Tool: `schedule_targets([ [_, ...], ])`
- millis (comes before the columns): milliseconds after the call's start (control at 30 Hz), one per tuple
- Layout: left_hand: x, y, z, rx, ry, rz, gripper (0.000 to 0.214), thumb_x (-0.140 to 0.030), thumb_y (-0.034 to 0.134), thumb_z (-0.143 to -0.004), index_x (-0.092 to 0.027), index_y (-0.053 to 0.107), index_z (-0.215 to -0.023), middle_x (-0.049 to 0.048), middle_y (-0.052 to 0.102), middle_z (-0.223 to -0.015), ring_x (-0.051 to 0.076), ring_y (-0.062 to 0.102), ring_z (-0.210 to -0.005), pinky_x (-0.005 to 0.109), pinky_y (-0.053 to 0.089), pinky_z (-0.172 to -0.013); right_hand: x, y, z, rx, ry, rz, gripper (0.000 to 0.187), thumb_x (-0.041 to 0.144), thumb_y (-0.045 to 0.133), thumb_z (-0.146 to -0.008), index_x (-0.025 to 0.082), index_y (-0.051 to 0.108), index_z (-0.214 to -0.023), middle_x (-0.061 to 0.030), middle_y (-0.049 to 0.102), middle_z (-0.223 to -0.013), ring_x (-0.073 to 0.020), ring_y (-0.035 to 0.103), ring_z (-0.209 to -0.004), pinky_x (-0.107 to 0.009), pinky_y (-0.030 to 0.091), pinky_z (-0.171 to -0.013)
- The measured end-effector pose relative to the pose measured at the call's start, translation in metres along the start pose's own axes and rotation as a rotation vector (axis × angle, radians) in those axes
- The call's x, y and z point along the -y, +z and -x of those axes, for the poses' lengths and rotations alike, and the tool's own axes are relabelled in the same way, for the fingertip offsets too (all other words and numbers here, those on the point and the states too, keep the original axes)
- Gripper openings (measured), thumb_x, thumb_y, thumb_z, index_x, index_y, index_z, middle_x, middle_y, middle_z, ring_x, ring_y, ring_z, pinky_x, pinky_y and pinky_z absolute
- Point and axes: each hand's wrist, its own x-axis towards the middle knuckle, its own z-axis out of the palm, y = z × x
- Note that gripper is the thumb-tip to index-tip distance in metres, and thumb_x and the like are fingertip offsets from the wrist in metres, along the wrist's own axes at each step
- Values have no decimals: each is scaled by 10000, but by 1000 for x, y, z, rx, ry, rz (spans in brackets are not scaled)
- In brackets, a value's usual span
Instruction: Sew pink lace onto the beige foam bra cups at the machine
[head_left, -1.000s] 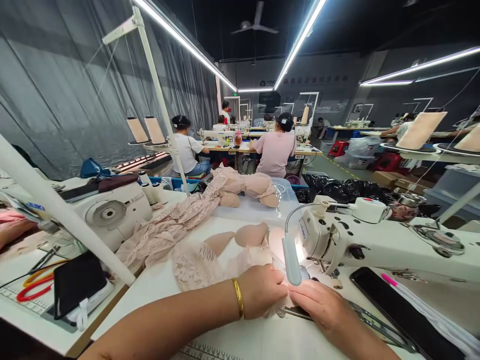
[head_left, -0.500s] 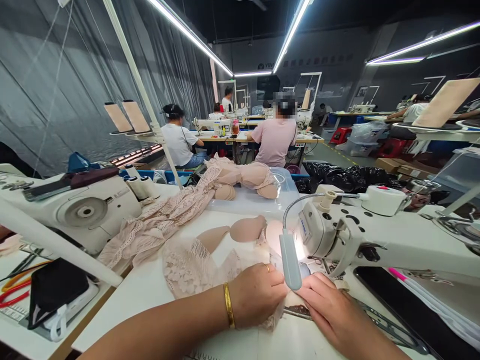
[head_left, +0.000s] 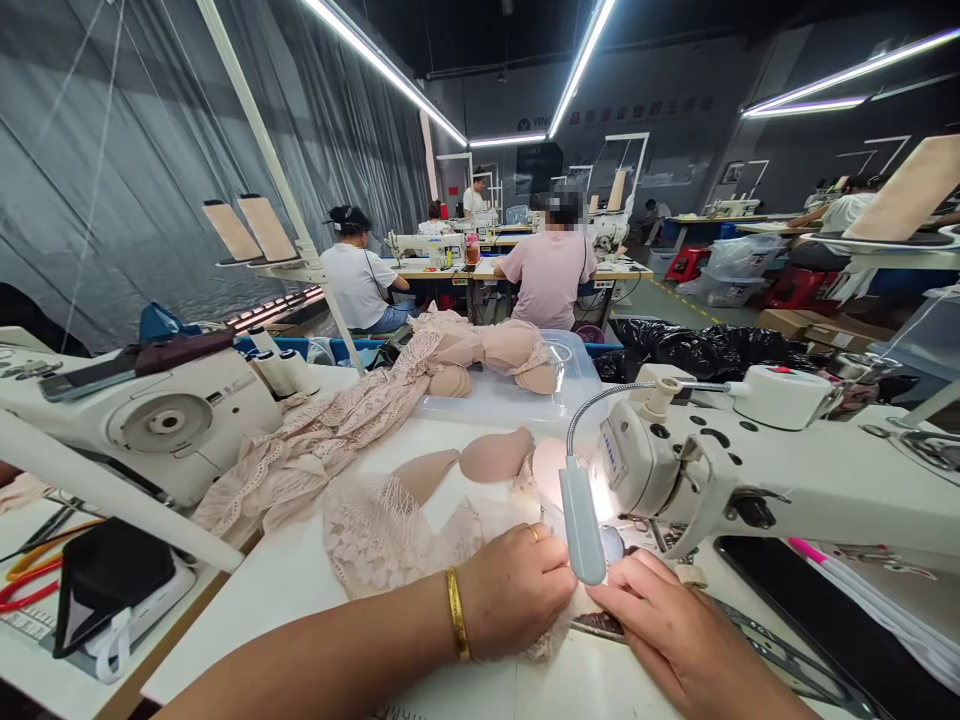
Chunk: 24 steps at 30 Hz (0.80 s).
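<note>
My left hand (head_left: 521, 588) is closed on pale beige lace fabric (head_left: 420, 555), which spreads to the left over the white table. Beside the needle area of a white sewing machine (head_left: 645, 450), my right hand (head_left: 664, 620) pinches the edge of the same fabric, fingers pressed together. A grey lamp head (head_left: 581, 525) on a bent metal neck hangs between my hands and partly hides the fingertips and the needle. Beyond my left hand lie beige bra cups (head_left: 495, 457), close to the machine head.
A clear plastic bin (head_left: 495, 400) behind holds more cups and lace. At left stands a second sewing machine (head_left: 180, 410) with thread cones. A black phone-like slab (head_left: 832, 630) and pens lie at right. Several co-workers sit ahead, one in a pink shirt (head_left: 550, 278).
Both hands keep nearly the same place and grip on the lace. The view has shifted slightly, and a standing person far back has turned.
</note>
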Motion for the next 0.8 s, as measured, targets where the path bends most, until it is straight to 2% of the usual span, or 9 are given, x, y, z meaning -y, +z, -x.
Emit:
schedule_targets([
  [267,-3,-3,-1,3,4,-11,120,-232,601,-967,-179,583,-860,58,586,-898,203,528,-796,358,448,-738,1,4,3,-84,-8,13,368,112,457,-998,302,700,-1199,-38,680,-936,-194,648,-770,-285,531,-651],
  [533,-3,-6,-3,-12,-5,27,168,-244,528,-1025,-178,579,-880,52,594,-878,193,518,-770,347,440,-765,-1,-1,2,-25,-14,-7,333,103,472,-993,306,691,-1141,-25,663,-899,-187,631,-724,-278,504,-602],
  [633,-3,-6,-2,-14,5,46,169,-242,501,-1031,-174,587,-901,65,614,-888,202,534,-797,364,458,-812,-1,2,2,-48,-5,-5,313,112,463,-1003,302,677,-1132,-23,660,-885,-192,641,-725,-287,517,-613],
  [800,0,-2,-3,-33,10,70,136,-229,526,-1010,-185,582,-894,67,632,-896,203,547,-818,371,468,-851,-7,10,4,-2,-14,65,285,129,459,-1017,279,630,-1188,-42,675,-949,-217,680,-805,-309,557,-633],
])
